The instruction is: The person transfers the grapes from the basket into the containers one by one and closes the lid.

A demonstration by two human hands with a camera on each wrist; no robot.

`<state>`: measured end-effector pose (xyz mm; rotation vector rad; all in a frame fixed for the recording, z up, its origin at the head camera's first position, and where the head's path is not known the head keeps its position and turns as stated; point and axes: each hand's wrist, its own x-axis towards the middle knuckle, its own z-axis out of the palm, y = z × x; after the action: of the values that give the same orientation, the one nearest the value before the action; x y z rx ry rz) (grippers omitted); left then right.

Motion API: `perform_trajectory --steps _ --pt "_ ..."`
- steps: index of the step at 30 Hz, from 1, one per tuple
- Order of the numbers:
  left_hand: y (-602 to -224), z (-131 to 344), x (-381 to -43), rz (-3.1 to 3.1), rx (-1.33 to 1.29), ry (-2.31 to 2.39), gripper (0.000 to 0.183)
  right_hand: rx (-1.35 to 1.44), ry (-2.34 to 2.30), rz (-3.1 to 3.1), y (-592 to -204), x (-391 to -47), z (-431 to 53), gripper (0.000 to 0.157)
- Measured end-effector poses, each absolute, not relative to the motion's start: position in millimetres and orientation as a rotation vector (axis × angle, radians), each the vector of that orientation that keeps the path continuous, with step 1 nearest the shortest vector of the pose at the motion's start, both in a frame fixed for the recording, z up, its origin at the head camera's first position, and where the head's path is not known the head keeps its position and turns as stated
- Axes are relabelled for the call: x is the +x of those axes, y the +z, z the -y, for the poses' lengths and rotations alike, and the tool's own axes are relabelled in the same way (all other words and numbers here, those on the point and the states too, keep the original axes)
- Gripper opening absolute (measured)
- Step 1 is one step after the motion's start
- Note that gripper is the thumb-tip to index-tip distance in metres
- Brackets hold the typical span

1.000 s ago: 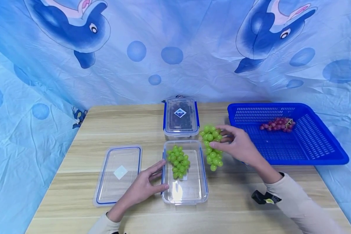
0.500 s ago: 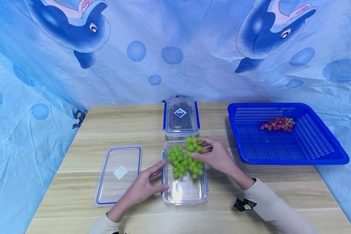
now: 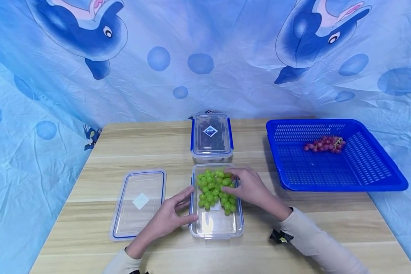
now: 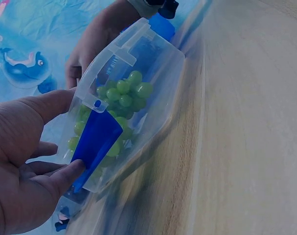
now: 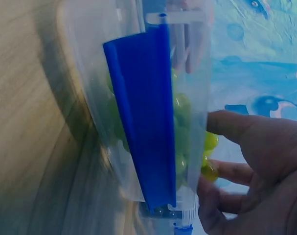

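An open clear lunch box point(image 3: 222, 227) with blue side flaps holds two bunches of green grapes lying side by side. My right hand point(image 3: 249, 187) reaches over the box's right wall and pinches the right-hand green grapes point(image 3: 228, 204) between thumb and fingers. Against the left wall lies the other green bunch point(image 3: 205, 190). My left hand point(image 3: 169, 217) touches the box's left side, fingers spread. In the left wrist view, one fingertip meets the blue flap point(image 4: 97, 144) and another finger is at the rim. The right wrist view shows grapes point(image 5: 210, 169) between the right hand's fingers.
A clear lid point(image 3: 142, 224) with a blue seal lies on the table left of the box. Behind the box stands a lidded box point(image 3: 212, 146) with dark contents. At the right, a blue basket point(image 3: 294, 179) contains a bunch of red grapes point(image 3: 325, 144).
My right hand has carried the second green bunch leftward from beside the box and lowered it in next to the first. My left hand has stayed at the box's left side.
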<state>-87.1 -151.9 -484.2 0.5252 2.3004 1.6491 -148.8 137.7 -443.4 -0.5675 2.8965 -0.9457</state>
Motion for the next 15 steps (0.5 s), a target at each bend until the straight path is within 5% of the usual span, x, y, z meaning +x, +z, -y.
perform_trajectory --steps 15 --pt "-483.3 152.0 -86.7 -2.299 0.534 1.657 0.092 -0.452 -0.853 -2.901 -458.6 -166.6 -136.0 0.065"
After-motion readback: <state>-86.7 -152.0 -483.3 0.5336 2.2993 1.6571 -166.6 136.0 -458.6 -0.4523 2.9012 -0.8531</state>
